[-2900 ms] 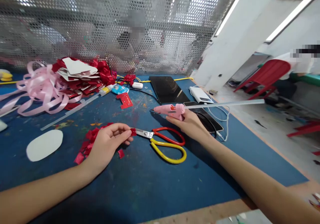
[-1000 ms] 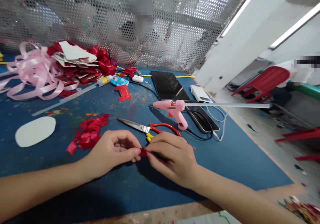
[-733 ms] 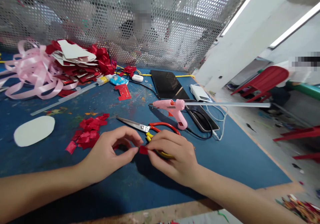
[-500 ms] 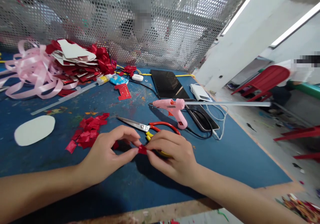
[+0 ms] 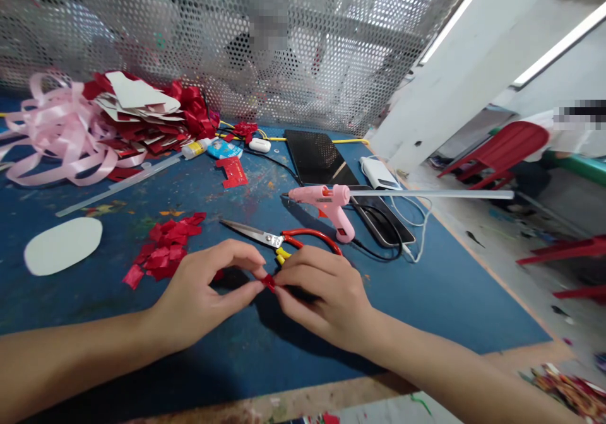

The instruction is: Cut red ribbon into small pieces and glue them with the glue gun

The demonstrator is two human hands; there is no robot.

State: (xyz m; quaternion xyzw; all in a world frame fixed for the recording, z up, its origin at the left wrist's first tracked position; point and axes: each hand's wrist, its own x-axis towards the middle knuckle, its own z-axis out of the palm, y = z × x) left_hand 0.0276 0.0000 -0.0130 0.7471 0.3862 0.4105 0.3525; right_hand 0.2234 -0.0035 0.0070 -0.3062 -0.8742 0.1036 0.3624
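Both hands meet low over the blue table (image 5: 426,285), pinching one small red ribbon piece (image 5: 269,281) between their fingertips. My left hand (image 5: 203,294) grips it from the left with thumb and forefinger. My right hand (image 5: 322,291) grips it from the right and covers the yellow handle of the scissors (image 5: 279,242) lying just behind. A heap of cut red ribbon pieces (image 5: 165,250) lies left of my left hand.
A pink glue gun (image 5: 326,203) with a long clear stick stands behind the scissors, beside a tablet (image 5: 315,162), a phone and a white power bank (image 5: 376,175). Pink ribbon (image 5: 57,134), red-and-white cutouts (image 5: 142,115), a white oval (image 5: 64,245) sit left. A mesh screen backs the table.
My right hand let go of the glue gun, which now stands on the table, and came to join my left hand on the red piece. Both hands have since stayed nearly still.
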